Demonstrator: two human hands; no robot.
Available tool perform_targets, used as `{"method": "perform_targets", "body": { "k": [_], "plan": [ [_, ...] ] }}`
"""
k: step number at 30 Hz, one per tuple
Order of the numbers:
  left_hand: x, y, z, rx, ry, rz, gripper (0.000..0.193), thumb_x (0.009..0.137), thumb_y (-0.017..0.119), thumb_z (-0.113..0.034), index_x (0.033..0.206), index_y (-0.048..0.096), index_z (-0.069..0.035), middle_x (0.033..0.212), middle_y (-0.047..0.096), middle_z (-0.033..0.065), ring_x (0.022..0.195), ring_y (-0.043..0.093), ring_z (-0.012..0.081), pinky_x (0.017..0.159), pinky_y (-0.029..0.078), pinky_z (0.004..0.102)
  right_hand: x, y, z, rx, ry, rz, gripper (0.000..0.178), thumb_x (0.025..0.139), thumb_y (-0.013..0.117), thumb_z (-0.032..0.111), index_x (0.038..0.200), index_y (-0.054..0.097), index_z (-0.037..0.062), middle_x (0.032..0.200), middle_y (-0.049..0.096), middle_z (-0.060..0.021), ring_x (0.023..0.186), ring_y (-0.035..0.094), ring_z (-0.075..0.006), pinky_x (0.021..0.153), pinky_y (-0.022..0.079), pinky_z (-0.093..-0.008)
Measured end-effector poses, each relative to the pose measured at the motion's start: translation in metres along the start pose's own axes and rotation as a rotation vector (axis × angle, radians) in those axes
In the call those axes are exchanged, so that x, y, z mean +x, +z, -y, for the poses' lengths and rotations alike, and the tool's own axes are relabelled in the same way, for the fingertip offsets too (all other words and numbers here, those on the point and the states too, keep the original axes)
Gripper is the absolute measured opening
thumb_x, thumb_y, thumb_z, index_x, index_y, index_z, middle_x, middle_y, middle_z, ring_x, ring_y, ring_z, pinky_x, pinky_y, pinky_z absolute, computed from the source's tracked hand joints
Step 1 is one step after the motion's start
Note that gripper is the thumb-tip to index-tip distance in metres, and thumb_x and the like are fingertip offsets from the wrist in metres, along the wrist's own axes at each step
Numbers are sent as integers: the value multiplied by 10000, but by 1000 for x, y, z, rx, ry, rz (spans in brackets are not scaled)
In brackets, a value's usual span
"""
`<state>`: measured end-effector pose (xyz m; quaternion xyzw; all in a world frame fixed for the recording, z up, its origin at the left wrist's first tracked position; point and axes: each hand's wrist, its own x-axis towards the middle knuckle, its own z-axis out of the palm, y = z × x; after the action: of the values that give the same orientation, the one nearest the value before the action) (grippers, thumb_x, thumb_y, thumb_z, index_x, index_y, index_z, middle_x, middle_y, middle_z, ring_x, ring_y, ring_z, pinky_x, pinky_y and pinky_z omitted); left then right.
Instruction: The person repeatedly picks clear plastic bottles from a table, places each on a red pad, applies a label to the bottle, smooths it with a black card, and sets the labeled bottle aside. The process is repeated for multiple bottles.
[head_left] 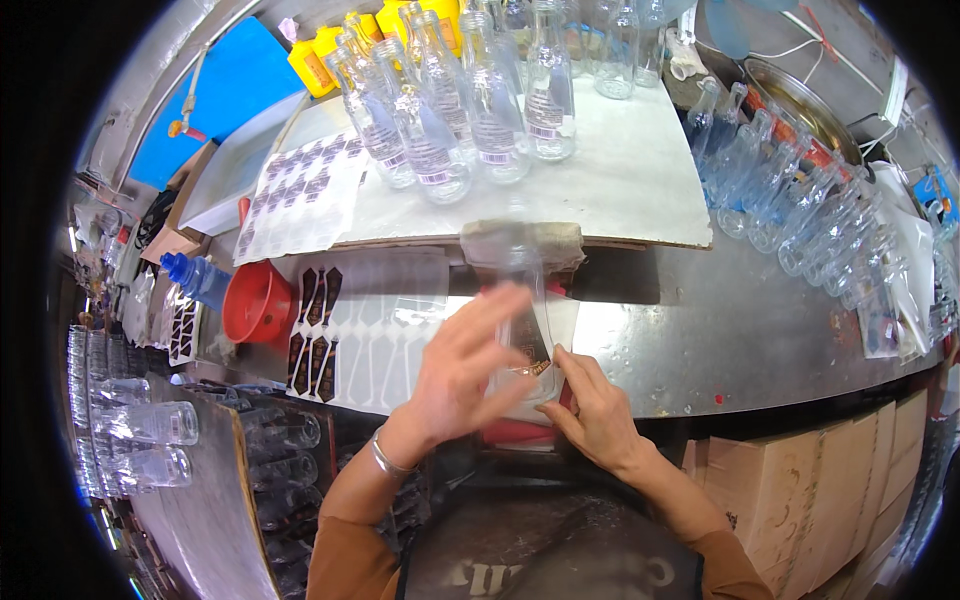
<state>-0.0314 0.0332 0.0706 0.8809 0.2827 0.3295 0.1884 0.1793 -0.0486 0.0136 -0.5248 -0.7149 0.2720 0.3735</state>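
Crowding both hands (530, 385) (on a clear bottle (522, 300)): funnel (258, 303), label sheets (350, 340).

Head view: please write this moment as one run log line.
left hand: on clear bottle | right hand: fingers pressing dark label | sticker sheet: left | labelled bottles: behind

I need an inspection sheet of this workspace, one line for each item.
Surface: metal table, partly covered by white board.
Job's things: clear glass bottle; dark label on it.
Clutter: label sheets, red funnel, labelled bottles, unlabelled bottles.
Grippers: left hand and right hand both on the bottle.
Cables: white cords at upper right.
Surroundings: cardboard boxes, bottle crate.
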Motion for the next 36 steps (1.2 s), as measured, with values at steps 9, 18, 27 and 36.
{"method": "perform_targets", "body": {
  "k": [9,18,27,36],
  "plan": [
    [13,11,25,107,-210,28,672,801,813,-254,1423,592,-125,1612,315,240,1462,359,417,1174,336,487,2,-6,-5,-43,-41,28,717,825,798,192,1420,456,-16,1274,597,-228,922,674,-403,738,574,-436],
    [8,10,19,-125,-300,-20,732,801,802,-230,1465,536,-75,1616,323,216,1461,381,381,1173,340,475,16,-30,-13,400,225,161,561,920,720,124,1417,504,-20,1334,605,-94,654,566,-67,585,478,-241],
    [-27,34,-2,-367,-522,-35,1015,796,821,-185,1596,226,2,1560,408,212,1410,449,321,1148,376,447,46,-23,3,352,335,162,558,950,688,163,1418,491,-68,1256,681,-133,629,588,-67,609,498,-250],
    [0,19,-3,-158,-375,-32,645,899,713,-90,1501,482,-77,1632,271,228,1442,407,383,1149,378,450,46,-16,2,492,380,119,539,958,700,196,1402,512,-46,1249,666,-172,708,637,-73,666,513,-257]
  ]
}}
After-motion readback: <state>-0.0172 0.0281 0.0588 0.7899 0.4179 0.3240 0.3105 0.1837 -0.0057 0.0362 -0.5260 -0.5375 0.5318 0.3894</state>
